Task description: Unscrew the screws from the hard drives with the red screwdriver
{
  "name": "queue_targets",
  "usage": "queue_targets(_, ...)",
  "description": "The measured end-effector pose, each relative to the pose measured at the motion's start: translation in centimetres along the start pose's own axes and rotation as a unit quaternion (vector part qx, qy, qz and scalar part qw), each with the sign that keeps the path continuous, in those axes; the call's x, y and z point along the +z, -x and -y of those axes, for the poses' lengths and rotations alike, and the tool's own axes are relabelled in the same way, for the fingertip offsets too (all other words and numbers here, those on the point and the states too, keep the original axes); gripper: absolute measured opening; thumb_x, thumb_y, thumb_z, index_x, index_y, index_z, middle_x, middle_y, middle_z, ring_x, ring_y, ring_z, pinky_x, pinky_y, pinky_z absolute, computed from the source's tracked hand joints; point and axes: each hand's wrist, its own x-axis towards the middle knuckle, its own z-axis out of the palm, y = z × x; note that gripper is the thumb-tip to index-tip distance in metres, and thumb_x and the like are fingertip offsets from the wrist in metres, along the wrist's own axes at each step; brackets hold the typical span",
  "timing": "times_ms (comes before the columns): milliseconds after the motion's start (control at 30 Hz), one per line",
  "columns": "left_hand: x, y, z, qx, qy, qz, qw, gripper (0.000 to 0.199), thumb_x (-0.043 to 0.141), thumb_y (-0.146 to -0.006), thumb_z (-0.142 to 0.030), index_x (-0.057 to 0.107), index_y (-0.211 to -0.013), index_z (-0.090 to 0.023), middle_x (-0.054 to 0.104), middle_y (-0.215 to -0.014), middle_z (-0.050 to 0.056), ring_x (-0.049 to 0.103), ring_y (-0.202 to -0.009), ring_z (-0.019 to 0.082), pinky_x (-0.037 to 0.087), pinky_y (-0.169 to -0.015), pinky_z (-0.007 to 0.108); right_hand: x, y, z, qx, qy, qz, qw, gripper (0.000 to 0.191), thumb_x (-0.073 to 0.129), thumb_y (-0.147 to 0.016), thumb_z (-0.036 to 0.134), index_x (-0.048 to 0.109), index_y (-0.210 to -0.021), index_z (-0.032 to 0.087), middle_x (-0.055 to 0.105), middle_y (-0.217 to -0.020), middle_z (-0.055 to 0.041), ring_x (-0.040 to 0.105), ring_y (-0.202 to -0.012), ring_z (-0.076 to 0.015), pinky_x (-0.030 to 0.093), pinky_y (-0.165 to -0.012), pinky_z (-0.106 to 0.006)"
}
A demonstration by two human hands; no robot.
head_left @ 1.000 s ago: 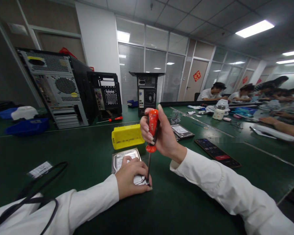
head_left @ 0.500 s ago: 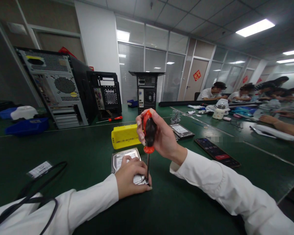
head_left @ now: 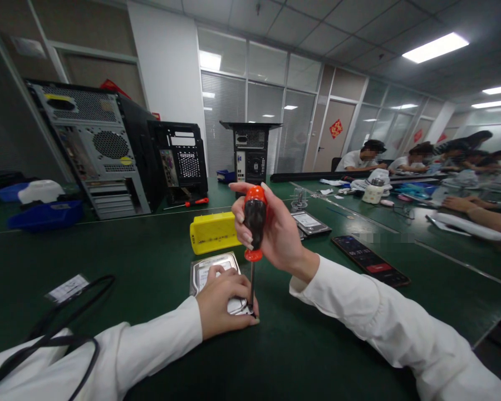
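A silver hard drive (head_left: 200,272) lies on the green table, partly covered by my left hand (head_left: 227,298), whose fingers grip its near end and right edge. My right hand (head_left: 275,225) is wrapped round the red and black handle of a screwdriver (head_left: 255,223). The screwdriver stands nearly upright, its tip at the drive's near right corner, beside my left fingertips. My right index finger is stretched out to the left, off the handle. Just behind the drive sits a yellow bin (head_left: 212,233).
Computer cases (head_left: 108,145) stand at the back left, another (head_left: 250,156) behind my right hand. A second drive (head_left: 309,223) and a phone (head_left: 369,260) lie to the right. A black cable (head_left: 70,309) lies left. Other people sit at the far right.
My right index finger has straightened outward to the left, and the fingers have shifted round the screwdriver handle. My left hand and the drive have stayed put.
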Motion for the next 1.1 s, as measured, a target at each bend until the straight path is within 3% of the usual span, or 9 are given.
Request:
queue_targets(133, -0.03, 0.02, -0.05, 0.000, -0.006, 0.003, 1.000, 0.009, 0.076, -0.069, -0.031, 0.070, -0.075, -0.027, 0.066, -0.087, -0.005, 0.055, -0.090, 0.019, 0.019, -0.082, 0.035, -0.10, 0.05, 0.10, -0.001, 0.011, -0.017, 1.000, 0.032, 0.031, -0.092, 0.039, 0.053, -0.093, 0.016, 0.048, -0.076, 0.0003, 0.046, -0.052, -0.0054, 0.038, -0.049, -0.020)
queue_targets(267, -0.01, 0.03, 0.01, 0.003, -0.005, 0.003, 1.000, 0.009, 0.075, -0.069, -0.032, 0.070, -0.073, -0.026, 0.067, -0.088, -0.004, 0.055, -0.089, 0.020, 0.020, -0.082, 0.035, -0.17, 0.11, 0.48, -0.017, 0.038, -0.037, 0.998, 0.016, 0.045, -0.086, 0.032, 0.049, -0.088, 0.017, 0.052, -0.069, 0.0014, 0.053, -0.058, -0.0081, 0.044, -0.058, -0.022)
queue_targets(333, 0.00, 0.02, 0.04, 0.004, -0.005, 0.005, 1.000, 0.009, 0.075, -0.069, -0.032, 0.070, -0.074, -0.026, 0.067, -0.088, -0.003, 0.055, -0.090, 0.020, 0.020, -0.083, 0.036, -0.04, 0.13, 0.65, -0.015, 0.052, -0.047, 0.997, 0.011, 0.049, -0.084, 0.028, 0.046, -0.085, 0.018, 0.052, -0.066, 0.0027, 0.051, -0.054, -0.0072, 0.042, -0.052, -0.019)
queue_targets(500, 0.05, 0.02, 0.00, -0.001, -0.001, 0.000, 1.000, 0.009, 0.076, -0.069, -0.030, 0.070, -0.073, -0.026, 0.067, -0.087, -0.003, 0.055, -0.089, 0.021, 0.020, -0.083, 0.036, 0.08, 0.05, 0.48, -0.005, 0.025, -0.026, 0.999, 0.014, 0.048, -0.085, 0.032, 0.042, -0.083, 0.020, 0.047, -0.067, 0.0056, 0.036, -0.040, -0.0019, 0.025, -0.036, -0.014)
queue_targets(600, 0.08, 0.04, -0.02, -0.002, 0.000, 0.000, 1.000, 0.009, 0.076, -0.069, -0.030, 0.070, -0.073, -0.025, 0.067, -0.088, -0.003, 0.055, -0.089, 0.021, 0.020, -0.084, 0.036, -0.11, -0.01, 0.42, -0.005, -0.002, -0.002, 1.000, 0.030, 0.033, -0.090, 0.046, 0.048, -0.094, 0.020, 0.042, -0.064, 0.0048, 0.035, -0.041, -0.0033, 0.026, -0.036, -0.015)
queue_targets(700, 0.08, 0.06, -0.04, -0.001, 0.003, -0.003, 1.000, 0.009, 0.076, -0.068, -0.029, 0.070, -0.073, -0.025, 0.067, -0.088, -0.003, 0.055, -0.089, 0.021, 0.019, -0.084, 0.036, -0.19, -0.05, 0.56, 0.004, -0.004, 0.003, 1.000, 0.041, 0.023, -0.093, 0.046, 0.053, -0.095, 0.018, 0.043, -0.066, 0.0027, 0.039, -0.043, -0.0041, 0.029, -0.037, -0.016)
queue_targets(833, 0.08, 0.06, -0.02, -0.003, 0.001, -0.002, 1.000, 0.009, 0.076, -0.068, -0.030, 0.070, -0.073, -0.026, 0.067, -0.088, -0.003, 0.055, -0.090, 0.020, 0.019, -0.083, 0.036, -0.15, -0.09, 0.57, 0.007, -0.002, -0.020, 1.000, 0.034, 0.033, -0.091, 0.043, 0.053, -0.085, 0.016, 0.048, -0.069, 0.0018, 0.045, -0.047, -0.0046, 0.037, -0.041, -0.017)
queue_targets(967, 0.06, 0.06, -0.02, -0.004, 0.000, 0.000, 1.000, 0.010, 0.076, -0.068, -0.031, 0.070, -0.073, -0.025, 0.066, -0.087, -0.003, 0.055, -0.089, 0.020, 0.019, -0.083, 0.036, -0.21, -0.22, 0.27, -0.033, 0.016, -0.052, 0.998, 0.026, 0.049, -0.085, 0.042, 0.049, -0.080, 0.016, 0.052, -0.074, 0.0025, 0.051, -0.050, -0.0049, 0.044, -0.044, -0.018)
queue_targets(1100, -0.08, 0.06, -0.08, -0.001, -0.007, 0.007, 1.000, 0.009, 0.075, -0.069, -0.031, 0.069, -0.074, -0.026, 0.067, -0.087, -0.003, 0.055, -0.089, 0.020, 0.020, -0.082, 0.036, -0.21, -0.32, 0.19, -0.017, 0.033, -0.053, 0.998, 0.026, 0.053, -0.083, 0.041, 0.045, -0.076, 0.018, 0.048, -0.062, 0.0064, 0.038, -0.038, -0.0014, 0.030, -0.033, -0.013)
